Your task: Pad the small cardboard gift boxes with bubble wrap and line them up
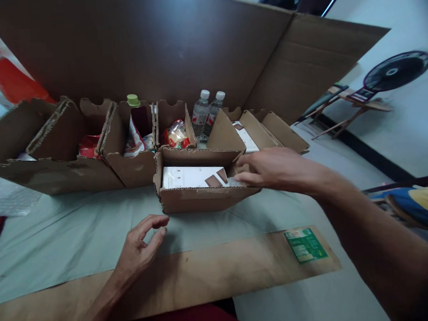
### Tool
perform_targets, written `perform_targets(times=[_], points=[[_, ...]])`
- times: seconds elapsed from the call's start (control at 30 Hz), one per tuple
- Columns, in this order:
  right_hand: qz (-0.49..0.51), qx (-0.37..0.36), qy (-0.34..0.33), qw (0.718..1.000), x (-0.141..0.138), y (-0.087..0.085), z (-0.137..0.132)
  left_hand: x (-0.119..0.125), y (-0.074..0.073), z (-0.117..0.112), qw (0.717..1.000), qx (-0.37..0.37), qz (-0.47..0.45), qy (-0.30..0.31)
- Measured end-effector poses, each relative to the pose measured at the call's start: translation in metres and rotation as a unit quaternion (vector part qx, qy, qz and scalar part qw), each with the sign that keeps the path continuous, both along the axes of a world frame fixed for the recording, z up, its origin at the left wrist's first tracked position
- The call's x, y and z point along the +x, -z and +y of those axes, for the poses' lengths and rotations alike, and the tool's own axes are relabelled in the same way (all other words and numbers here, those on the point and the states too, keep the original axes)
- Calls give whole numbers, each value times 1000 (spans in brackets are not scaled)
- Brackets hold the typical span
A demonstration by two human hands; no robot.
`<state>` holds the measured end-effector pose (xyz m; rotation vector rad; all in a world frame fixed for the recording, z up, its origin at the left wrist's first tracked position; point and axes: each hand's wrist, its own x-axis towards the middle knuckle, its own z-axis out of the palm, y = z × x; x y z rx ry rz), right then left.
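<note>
A small cardboard box (201, 198) stands in front of me on the grey cloth, and a white carton with brown corners (191, 176) lies flat inside it. My right hand (270, 169) reaches over the box's right end, fingers stretched out and resting on the carton's right edge. My left hand (139, 245) hovers just in front of the box's left corner, fingers curled loosely apart and holding nothing.
A row of open cardboard compartments (94, 150) behind holds snack packets (176, 133), a green-capped bottle (134, 101) and two water bottles (205, 111). A tall cardboard sheet (154, 45) stands at the back. A flat cardboard strip (221, 268) with a green label lies near me. A fan (395, 72) is at right.
</note>
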<state>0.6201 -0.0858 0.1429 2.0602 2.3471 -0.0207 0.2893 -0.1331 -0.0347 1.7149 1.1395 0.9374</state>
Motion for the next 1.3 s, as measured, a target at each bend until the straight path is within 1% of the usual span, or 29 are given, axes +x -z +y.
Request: perform_targets(times=[0.07, 0.1, 0.13, 0.17, 0.2, 0.27, 0.37, 0.4, 0.43, 0.5, 0.57, 0.6, 0.67, 0.7, 0.73, 0.77, 0.8, 0.83, 0.87, 0.9, 0.93, 0.97, 1.0, 1.03, 1.1, 1.17, 1.2, 1.23, 1.3], points=[[-7, 43, 28, 999, 15, -10, -31, -6, 3, 2, 1000, 16, 3, -26], [2, 59, 43, 997, 24, -11, -48, -9, 4, 3, 999, 20, 5, -43], [34, 83, 63, 994, 33, -8, -64, -11, 6, 4, 998, 22, 4, -57], [80, 91, 84, 989, 39, 1, -79, -12, 8, 6, 998, 21, 0, -66], [134, 85, 104, 982, 44, 14, -90, -11, 9, 8, 997, 18, -10, -70], [238, 67, 134, 960, 43, 52, -100, -3, 12, 14, 997, 7, -34, -65], [349, 67, 129, 926, 20, 112, -96, 18, 15, 25, 997, -25, -59, -34], [369, 76, 131, 917, 10, 127, -93, 26, 15, 26, 997, -35, -65, -21], [381, 87, 140, 910, 0, 138, -93, 32, 16, 26, 997, -41, -71, -11], [389, 113, 167, 899, -19, 152, -103, 35, 19, 14, 996, -50, -76, -11], [391, 141, 179, 892, -35, 157, -123, 21, 23, -10, 995, -70, -63, -37], [390, 152, 173, 891, -44, 159, -135, 7, 25, -25, 994, -84, -52, -52], [383, 171, 143, 896, -64, 161, -152, -28, 26, -53, 991, -104, -29, -85], [377, 177, 117, 902, -75, 161, -155, -46, 23, -62, 989, -106, -23, -105], [372, 180, 87, 907, -87, 159, -152, -62, 16, -66, 986, -104, -23, -129], [370, 181, 56, 910, -97, 156, -145, -73, 7, -65, 984, -100, -23, -147], [372, 184, 30, 909, -104, 152, -135, -79, -4, -59, 981, -89, -28, -168], [378, 189, 14, 906, -109, 147, -123, -78, -16, -50, 979, -74, -34, -186], [387, 195, 10, 901, -109, 141, -112, -71, -27, -41, 978, -55, -42, -195], [394, 203, 21, 896, -106, 136, -105, -60, -35, -33, 979, -30, -55, -193], [397, 212, 41, 892, -100, 131, -103, -47, -39, -28, 981, -10, -68, -179], [393, 223, 68, 890, -93, 129, -106, -34, -40, -28, 984, 9, -80, -160], [381, 238, 98, 888, -85, 128, -115, -23, -37, -32, 988, 9, -82, -131], [363, 254, 124, 888, -79, 130, -128, -16, -30, -40, 991, -3, -77, -106], [320, 292, 146, 889, -73, 141, -160, -12, -11, -63, 995, -34, -58, -79], [296, 309, 126, 895, -80, 157, -187, -21, 7, -84, 992, -63, -43, -100], [290, 314, 116, 897, -87, 164, -196, -26, 13, -90, 990, -74, -40, -116], [288, 316, 109, 898, -94, 170, -201, -31, 17, -92, 987, -82, -41, -130], [288, 318, 114, 896, -102, 178, -205, -33, 16, -82, 987, -86, -48, -130]])
